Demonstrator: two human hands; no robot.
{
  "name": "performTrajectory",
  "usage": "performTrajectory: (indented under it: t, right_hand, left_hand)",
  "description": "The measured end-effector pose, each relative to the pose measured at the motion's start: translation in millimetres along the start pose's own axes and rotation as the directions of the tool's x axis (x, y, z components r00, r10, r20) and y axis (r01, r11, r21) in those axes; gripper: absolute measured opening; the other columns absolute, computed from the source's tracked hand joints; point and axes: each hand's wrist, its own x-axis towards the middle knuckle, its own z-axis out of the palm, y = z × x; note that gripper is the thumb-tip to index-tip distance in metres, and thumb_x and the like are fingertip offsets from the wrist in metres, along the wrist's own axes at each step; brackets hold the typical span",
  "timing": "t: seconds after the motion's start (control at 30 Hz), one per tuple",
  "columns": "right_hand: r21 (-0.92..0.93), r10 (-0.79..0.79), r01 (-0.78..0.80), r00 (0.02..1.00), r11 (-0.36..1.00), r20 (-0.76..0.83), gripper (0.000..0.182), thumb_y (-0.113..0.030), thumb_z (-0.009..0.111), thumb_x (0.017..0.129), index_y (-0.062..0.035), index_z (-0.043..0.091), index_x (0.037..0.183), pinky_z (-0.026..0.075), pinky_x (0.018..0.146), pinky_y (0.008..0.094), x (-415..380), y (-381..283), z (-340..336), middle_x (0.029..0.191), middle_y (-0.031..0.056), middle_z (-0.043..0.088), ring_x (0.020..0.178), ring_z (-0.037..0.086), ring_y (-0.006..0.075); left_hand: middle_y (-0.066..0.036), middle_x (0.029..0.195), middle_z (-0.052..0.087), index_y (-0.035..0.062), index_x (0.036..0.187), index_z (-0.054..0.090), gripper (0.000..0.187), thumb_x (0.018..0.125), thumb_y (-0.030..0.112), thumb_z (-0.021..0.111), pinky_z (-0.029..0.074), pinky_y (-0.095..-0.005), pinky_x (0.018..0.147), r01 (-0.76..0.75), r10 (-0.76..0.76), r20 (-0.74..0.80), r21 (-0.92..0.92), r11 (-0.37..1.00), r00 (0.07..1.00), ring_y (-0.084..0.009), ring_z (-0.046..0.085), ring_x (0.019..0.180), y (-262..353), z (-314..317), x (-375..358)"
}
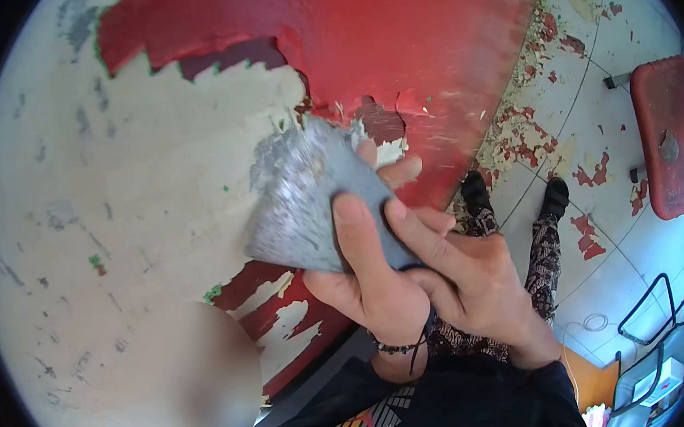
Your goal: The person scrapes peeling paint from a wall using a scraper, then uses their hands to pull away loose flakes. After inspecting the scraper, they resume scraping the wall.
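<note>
A wide grey metal scraper (300, 193) with a worn, scuffed blade lies tilted against a surface of peeling red paint (409, 40) and bared off-white ground (155, 180). My left hand (371, 275), with a dark bracelet at its wrist, is closed on the scraper's lower part, one finger laid along the blade. From the right, my right hand (458, 260) grips the same tool, its fingers pressing on the blade and curling past its far edge. The handle is hidden by my hands. Ragged paint edges border the blade's upper end.
Paint flakes (521, 143) litter the tiled floor (601, 233) at right. A red chair seat (670, 139) stands at the far right, with a dark folding chair (663, 365) below it. My legs and dark shoes (554, 197) are beside the painted surface.
</note>
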Motion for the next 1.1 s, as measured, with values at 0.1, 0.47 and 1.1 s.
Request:
performTrajectory:
  t: [0.1, 0.47, 1.1]
  right_hand:
    - [0.015, 0.023, -0.023, 1.0, 1.0, 0.005, 0.063, -0.007, 0.069, 0.079, -0.0069, 0.051, 0.139, 0.051, 0.061, 0.0378, -11.2, 5.0, 12.8, 0.082, 0.0209, 0.065, 0.067, 0.065, 0.0354]
    - [0.038, -0.016, 0.019, 0.996, 0.999, -0.091, 0.059, -0.017, 0.068, 0.086, -0.0132, 0.048, 0.142, 0.055, 0.058, 0.0386, -8.5, 4.9, 12.0, 0.079, 0.0159, 0.066, 0.063, 0.066, 0.0308]
    - [0.154, 0.117, -0.115, 0.993, 0.981, -0.003, 0.063, 0.004, 0.058, 0.079, -0.0039, 0.048, 0.14, 0.053, 0.069, 0.0338, 17.5, -24.4, -23.3, 0.097, 0.0256, 0.065, 0.069, 0.066, 0.0357]
  left_hand:
    - [-0.031, 0.108, 0.063, -0.0166, 0.119, 0.05, 0.039, 0.102, 0.019, 0.045, 0.053, -0.0283, 0.046, 0.108, -0.101, -0.067, 0.111, 0.988, 0.993, -0.0236, 0.065, 0.06, -2.6, -11.0, -10.7]
    - [-0.03, 0.112, 0.062, -0.0161, 0.122, 0.049, 0.038, 0.102, 0.015, 0.044, 0.054, -0.0273, 0.05, 0.139, -0.139, -0.007, -0.024, 0.99, 0.99, -0.0219, 0.064, 0.059, -1.0, -4.3, -5.6]
    - [-0.023, 0.102, 0.068, -0.0158, 0.117, 0.055, 0.034, 0.102, 0.013, 0.046, 0.052, -0.0271, 0.052, 0.062, -0.065, 0.043, 0.072, 0.995, 0.997, -0.0178, 0.065, 0.062, 17.9, 18.6, 10.0]
